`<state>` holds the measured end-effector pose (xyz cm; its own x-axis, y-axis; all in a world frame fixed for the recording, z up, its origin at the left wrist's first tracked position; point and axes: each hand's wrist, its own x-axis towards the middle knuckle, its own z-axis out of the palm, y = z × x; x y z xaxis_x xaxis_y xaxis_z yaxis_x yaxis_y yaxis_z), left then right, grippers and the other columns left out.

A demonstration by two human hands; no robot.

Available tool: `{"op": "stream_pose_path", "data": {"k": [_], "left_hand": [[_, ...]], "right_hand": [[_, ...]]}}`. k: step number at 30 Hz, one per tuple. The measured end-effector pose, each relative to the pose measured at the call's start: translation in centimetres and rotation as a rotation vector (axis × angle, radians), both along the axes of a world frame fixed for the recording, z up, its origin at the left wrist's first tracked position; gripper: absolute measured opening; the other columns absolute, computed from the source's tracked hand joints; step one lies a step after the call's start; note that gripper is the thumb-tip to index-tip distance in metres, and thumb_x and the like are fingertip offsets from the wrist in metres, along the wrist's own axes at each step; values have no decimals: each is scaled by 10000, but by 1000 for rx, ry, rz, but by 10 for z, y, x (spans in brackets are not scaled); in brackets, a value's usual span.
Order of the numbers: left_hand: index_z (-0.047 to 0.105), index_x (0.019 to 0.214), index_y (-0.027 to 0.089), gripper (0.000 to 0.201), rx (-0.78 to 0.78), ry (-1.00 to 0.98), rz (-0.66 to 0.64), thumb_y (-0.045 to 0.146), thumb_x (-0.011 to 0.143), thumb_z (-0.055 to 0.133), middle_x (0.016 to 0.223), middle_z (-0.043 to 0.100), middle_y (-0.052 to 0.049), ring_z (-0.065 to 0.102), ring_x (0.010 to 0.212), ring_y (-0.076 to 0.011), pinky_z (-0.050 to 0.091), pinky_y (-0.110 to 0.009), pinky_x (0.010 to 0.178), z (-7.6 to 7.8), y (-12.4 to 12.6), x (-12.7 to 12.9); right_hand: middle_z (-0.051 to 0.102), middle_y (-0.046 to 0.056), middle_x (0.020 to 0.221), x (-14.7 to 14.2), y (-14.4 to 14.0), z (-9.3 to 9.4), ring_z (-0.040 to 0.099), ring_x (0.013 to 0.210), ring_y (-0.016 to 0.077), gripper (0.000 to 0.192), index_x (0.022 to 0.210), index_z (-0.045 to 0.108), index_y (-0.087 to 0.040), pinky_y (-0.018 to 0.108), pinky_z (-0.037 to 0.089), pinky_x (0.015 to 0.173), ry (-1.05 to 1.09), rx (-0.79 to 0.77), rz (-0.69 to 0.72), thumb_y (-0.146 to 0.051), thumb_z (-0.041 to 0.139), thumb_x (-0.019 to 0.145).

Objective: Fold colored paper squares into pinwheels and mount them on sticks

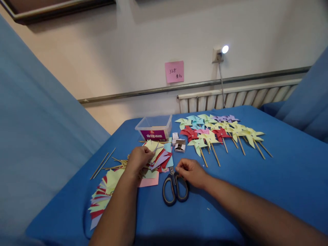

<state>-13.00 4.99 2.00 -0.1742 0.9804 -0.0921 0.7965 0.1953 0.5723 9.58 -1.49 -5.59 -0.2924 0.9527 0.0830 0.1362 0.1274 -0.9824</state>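
Near the table's [256, 191] middle, the left hand [138, 160] pinches one yellow sheet [151, 145] atop a paper heap [160, 157], while the right hand [191, 172], fingers curled and seemingly empty, rests beside one pair of scissors [175, 187], one box [154, 128] and roughly fifteen pinwheels [217, 133] lying toward the far edge.

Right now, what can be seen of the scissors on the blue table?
The scissors lie flat on the blue cloth of the table, blades shut and pointing away from the person, the two dark oval handle loops toward them. Handles look like black plastic with a lighter rim; the short blades look metallic. The right hand rests beside the blades; whether it touches them is unclear.
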Motion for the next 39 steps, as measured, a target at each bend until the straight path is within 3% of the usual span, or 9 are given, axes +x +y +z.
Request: {"op": "stream_pose_path", "data": {"k": [9, 22, 27, 32, 36, 39], "left_hand": [[512, 593, 188, 403, -28, -182, -65, 551, 639, 680, 471, 467, 36, 402, 411, -104, 315, -232, 402, -6, 3, -5], [544, 547, 187, 329, 52, -38, -119, 473, 681, 636, 497, 539, 4, 453, 469, -127, 323, -256, 469, -4, 6, -3], [646, 705, 185, 399, 53, 183, -87, 583, 680, 654, 649, 668, -49, 587, 597, -198, 347, -283, 526, -1, 7, 6], [641, 1042, 183, 660, 132, 439, -67, 711, 646, 638, 1050, 708, -133, 647, 933, -301, 380, -312, 661, -3, 3, 23], [633, 1047, 190, 629, 131, 441, -68, 711, 698, 593, 1089, 695, -136, 640, 963, -305, 383, -316, 690, -4, 1, 27], [649, 980, 186, 562, 107, 337, -56, 676, 708, 609, 1013, 706, -139, 636, 935, -303, 379, -317, 689, -3, 2, 25]], "right_hand": [[611, -33, 643, -1, -3, 1, 523, 585, 106, 130, 754, 626, -184, 211, 382, 538, -81, 27, 20, -290, 607, 827], [641, -30, 664, -2, -5, 3, 529, 597, 102, 109, 746, 631, -193, 200, 356, 535, -147, 96, 36, -250, 598, 832], [642, -29, 670, -2, -5, 1, 528, 595, 102, 104, 762, 645, -194, 200, 346, 525, -161, 91, 50, -245, 590, 835], [649, -29, 676, -2, -4, -1, 534, 596, 106, 103, 783, 651, -196, 203, 356, 525, -145, 88, 64, -263, 596, 839], [639, -24, 674, -1, -4, -1, 527, 595, 104, 116, 782, 652, -193, 196, 341, 515, -145, 93, 64, -267, 594, 850], [626, -28, 660, -1, -4, -1, 513, 582, 98, 96, 773, 649, -190, 192, 326, 504, -152, 94, 64, -240, 598, 838]]}}
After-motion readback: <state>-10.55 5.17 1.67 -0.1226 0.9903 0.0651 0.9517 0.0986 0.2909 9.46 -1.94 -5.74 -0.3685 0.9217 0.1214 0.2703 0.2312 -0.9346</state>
